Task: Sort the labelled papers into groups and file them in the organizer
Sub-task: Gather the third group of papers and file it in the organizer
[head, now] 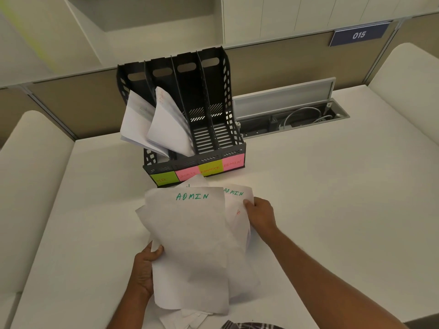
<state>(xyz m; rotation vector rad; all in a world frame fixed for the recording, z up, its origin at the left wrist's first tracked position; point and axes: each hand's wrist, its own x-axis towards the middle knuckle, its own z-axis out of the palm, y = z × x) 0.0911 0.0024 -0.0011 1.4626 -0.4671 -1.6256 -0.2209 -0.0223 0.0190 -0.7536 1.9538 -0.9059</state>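
The desk [332, 210] carries the organizer [202, 129], which has four slots with the notes HR, SPORTS, FINANCE and ADMIN on the front. The two left slots already hold filed papers [156, 124]; the two right slots, FINANCE and ADMIN, show no sheets, so I judge the task about half done. What remains is the stack [190, 245] in front of me, just before the organizer. Its top sheet reads ADMIN. A second ADMIN sheet [237, 198] fans out to the right. My left hand [145, 269] pinches the lower left edge of the stack, thumb on top. My right hand [260, 214] grips the upper right edge of the sheets.
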